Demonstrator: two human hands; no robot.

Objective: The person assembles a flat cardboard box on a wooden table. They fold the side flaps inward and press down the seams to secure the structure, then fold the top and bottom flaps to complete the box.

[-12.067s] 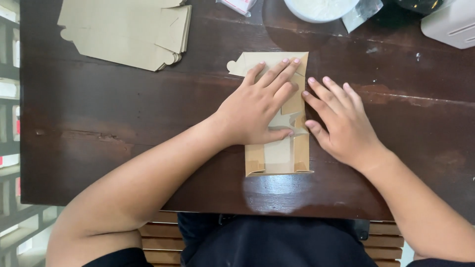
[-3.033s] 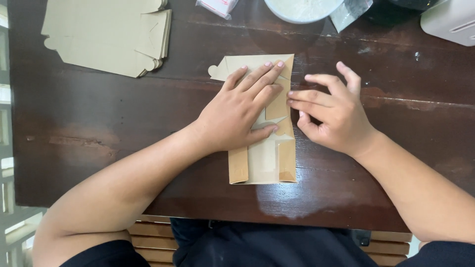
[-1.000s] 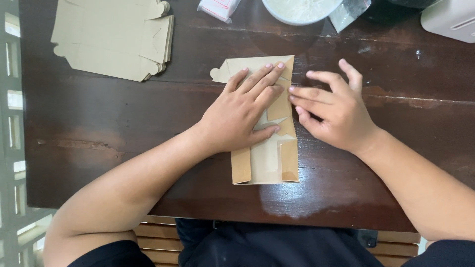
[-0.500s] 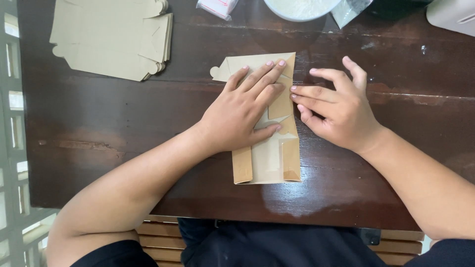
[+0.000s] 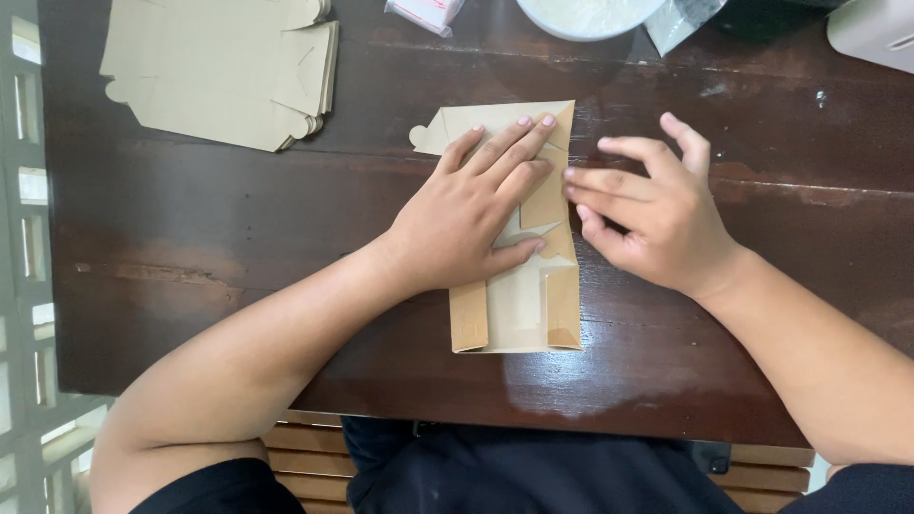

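A flat brown cardboard box blank (image 5: 519,305) lies on the dark wooden table (image 5: 190,247) in front of me, long side running away from me, with a rounded tab at its far left corner. My left hand (image 5: 471,214) lies palm down on its upper half, fingers spread and pressing it flat. My right hand (image 5: 652,209) rests at the blank's right edge, fingertips touching the folded side flap, with nothing held in it.
A stack of similar flat cardboard blanks (image 5: 224,67) sits at the far left of the table. Along the far edge are a white round container (image 5: 586,14), a small pink-and-white packet (image 5: 424,11), a clear plastic wrapper (image 5: 681,19) and a white object (image 5: 871,33).
The hands hold nearly the same pose throughout. Compared with the oldest frame, my right hand has shifted from the blank's lower right edge up to its middle right edge.
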